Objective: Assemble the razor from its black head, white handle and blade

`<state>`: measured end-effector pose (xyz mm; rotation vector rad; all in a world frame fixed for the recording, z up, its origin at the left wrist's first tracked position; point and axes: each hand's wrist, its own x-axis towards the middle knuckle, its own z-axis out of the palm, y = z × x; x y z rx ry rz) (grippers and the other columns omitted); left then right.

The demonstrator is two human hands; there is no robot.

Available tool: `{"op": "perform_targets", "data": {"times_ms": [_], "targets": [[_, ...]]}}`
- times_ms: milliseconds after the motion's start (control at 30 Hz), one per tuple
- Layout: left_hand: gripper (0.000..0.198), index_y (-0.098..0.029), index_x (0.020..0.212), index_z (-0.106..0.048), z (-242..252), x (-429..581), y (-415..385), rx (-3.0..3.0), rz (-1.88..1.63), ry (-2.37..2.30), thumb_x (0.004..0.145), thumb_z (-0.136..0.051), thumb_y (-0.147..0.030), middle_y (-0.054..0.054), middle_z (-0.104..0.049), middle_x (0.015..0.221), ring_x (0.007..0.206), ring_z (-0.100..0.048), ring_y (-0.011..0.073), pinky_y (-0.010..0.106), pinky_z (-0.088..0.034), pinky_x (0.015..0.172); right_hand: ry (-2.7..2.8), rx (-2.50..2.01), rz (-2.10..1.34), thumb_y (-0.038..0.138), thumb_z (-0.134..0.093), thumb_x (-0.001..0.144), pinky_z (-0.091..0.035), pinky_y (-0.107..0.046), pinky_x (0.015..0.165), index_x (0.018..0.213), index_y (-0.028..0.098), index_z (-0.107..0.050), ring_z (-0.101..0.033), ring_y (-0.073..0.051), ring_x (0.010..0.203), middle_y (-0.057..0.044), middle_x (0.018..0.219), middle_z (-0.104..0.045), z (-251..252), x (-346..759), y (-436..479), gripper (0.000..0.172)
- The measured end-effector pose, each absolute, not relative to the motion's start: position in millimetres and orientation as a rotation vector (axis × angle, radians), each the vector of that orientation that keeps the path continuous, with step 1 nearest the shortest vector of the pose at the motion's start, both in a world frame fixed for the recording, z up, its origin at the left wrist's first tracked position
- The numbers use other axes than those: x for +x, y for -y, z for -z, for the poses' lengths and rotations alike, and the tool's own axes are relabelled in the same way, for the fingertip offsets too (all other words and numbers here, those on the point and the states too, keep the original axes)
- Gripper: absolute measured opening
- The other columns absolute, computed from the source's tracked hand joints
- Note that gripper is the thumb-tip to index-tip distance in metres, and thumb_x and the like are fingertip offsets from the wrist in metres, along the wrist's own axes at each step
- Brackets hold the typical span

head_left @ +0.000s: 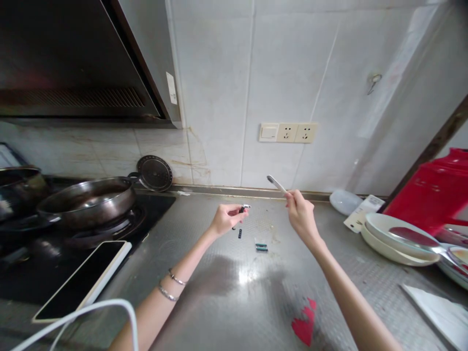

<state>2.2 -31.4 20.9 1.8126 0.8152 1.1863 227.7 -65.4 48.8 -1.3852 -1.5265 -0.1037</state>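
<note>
My left hand (224, 219) is closed on a small black object with a shiny silver end (244, 208), held above the metal counter. Just below it on the counter is a small black strip-shaped piece (240, 233). Two small dark cylinders with teal bands, which look like batteries (261, 247), lie side by side between my hands. Raised at the right, my right hand (301, 214) grips the lower end of a slim pale stick with a dark tip (277, 184). The stick slants up and to the left; its exact kind is unclear.
At left are a phone (86, 278) with a white cable (106, 303), a steel pan (93, 202) and the black stove (44, 253). Stacked plates (391, 243), a pale bowl (344, 202) and a red container (431, 190) stand right. Red scraps (305, 325) lie in front.
</note>
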Motion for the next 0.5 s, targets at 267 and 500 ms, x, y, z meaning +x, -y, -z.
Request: {"op": "perform_targets", "data": {"times_ms": [267, 500], "targets": [[0.026, -0.012, 0.073, -0.058, -11, 17, 35, 1.508, -1.184, -0.661, 0.069, -0.064, -0.037, 0.002, -0.060, 0.059, 0.046, -0.051, 0.0090, 0.023, -0.043, 0.049, 1.678, -1.295, -0.177, 0.037, -0.030, 0.089, -0.039, -0.025, 0.054, 0.108, 0.018, -0.043, -0.048, -0.014, 0.054, 0.000, 0.065, -0.049, -43, 218, 66, 0.029], [0.028, -0.015, 0.078, -0.057, 1, 26, 34, 1.302, -1.251, -0.710, 0.066, -0.065, -0.038, -0.008, -0.042, 0.049, 0.039, -0.036, 0.0045, 0.018, -0.031, 0.039, 1.814, -1.241, -0.310, 0.033, -0.036, 0.087, -0.037, -0.024, 0.058, 0.115, 0.019, -0.047, -0.044, -0.013, 0.058, 0.002, 0.063, -0.046, -47, 210, 73, 0.033]]}}
